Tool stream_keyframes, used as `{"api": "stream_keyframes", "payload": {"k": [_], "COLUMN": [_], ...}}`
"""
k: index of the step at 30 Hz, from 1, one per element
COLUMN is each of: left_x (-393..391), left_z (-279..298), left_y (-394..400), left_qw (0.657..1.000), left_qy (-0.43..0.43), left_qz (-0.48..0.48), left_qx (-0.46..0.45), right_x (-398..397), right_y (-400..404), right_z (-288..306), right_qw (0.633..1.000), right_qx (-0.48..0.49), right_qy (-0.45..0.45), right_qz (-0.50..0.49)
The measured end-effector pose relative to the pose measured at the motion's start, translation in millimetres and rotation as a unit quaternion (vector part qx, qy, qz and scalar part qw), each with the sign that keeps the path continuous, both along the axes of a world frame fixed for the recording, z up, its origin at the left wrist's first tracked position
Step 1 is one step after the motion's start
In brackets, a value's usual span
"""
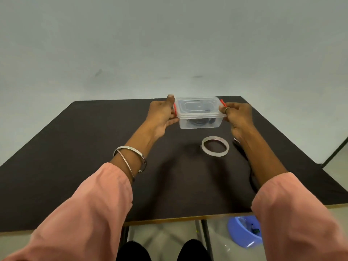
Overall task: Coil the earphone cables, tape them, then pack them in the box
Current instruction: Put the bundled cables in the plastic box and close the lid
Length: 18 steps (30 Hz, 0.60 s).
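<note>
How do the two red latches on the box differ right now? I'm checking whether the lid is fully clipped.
The left latch lies down against the side of the box, under the left hand. The right latch sticks up and outward above the lid, with the right hand pinching beside it. Both are red and sit at the box's ends.

Lidded clear box (199, 113) gripped between left hand (162, 117), right hand (238, 115), tape roll (215, 149) near

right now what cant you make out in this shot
- Head view: dark contents of the box, blurred behind its clear wall.
- Left clip, covered by the left hand.
- Object beside the tape roll, hidden under the right forearm.
- Blue tub contents, too small.
</note>
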<state>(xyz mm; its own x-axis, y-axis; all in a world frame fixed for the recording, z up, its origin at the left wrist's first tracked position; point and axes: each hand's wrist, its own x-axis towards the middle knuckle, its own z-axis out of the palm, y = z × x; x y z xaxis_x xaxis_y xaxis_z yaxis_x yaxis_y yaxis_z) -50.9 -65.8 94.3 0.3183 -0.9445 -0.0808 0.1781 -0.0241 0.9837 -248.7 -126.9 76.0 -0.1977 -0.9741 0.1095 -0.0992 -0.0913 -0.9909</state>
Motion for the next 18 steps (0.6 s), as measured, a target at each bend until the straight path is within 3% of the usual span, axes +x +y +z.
{"api": "stream_keyframes", "payload": {"k": [7, 13, 18], "left_x": [-66.4, -110.3, -122.5], "left_z": [-15.7, -39.2, -42.8], "left_y": [-46.1, -75.0, -81.0], "left_qw": [0.976, 0.963, 0.970], "left_qy": [0.168, 0.190, 0.158], "left_qz": [-0.129, -0.178, -0.176], "left_qx": [0.055, 0.071, 0.058], "right_x": [-87.1, -121.3, -128.8], "right_y": [-37.2, -55.2, -60.8], "right_z": [-7.9, -22.9, -37.2], "right_qw": [0.999, 0.995, 0.996], "right_qx": [0.017, 0.027, 0.031], "right_qy": [0.041, 0.082, 0.069], "right_qz": [-0.031, -0.051, -0.047]}}
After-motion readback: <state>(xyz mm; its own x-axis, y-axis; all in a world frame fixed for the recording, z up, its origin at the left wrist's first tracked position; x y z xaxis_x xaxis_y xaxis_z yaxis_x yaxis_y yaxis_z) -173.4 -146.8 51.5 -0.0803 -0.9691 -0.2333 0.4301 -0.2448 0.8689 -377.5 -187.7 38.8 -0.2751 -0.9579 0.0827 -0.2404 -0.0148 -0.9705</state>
